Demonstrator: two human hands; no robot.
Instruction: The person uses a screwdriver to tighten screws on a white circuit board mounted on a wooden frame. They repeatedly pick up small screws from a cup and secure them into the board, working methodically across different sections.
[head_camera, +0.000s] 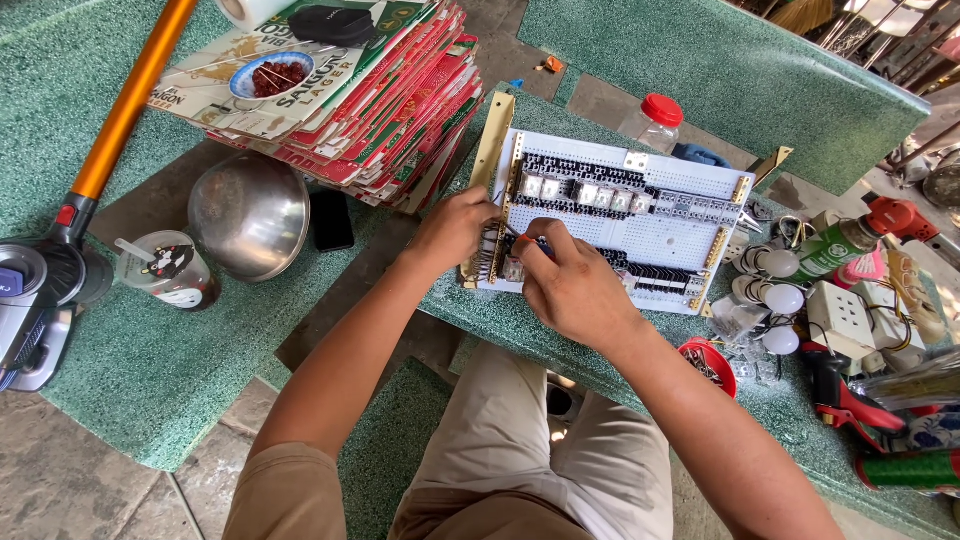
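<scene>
Lay flat on the green stone bench, a white perforated board carrying rows of black and white electrical parts and brass rails along its edges. Was steadied at its near-left corner by the left hand, fingers curled over the brass rail; impossible to tell how firmly closed. Was worked on just beside by the right hand, fingers pinched narrowly on a small tool with an orange and blue handle, tip down among the parts at the board's lower left.

Beyond the board, a clear jar with a red lid. To the right, white bulbs, a white socket box, a small red dish near the wrist. To the left, a steel bowl, a dark phone, a plastic cup, a stack of flattened cartons, and a vacuum with an orange tube.
</scene>
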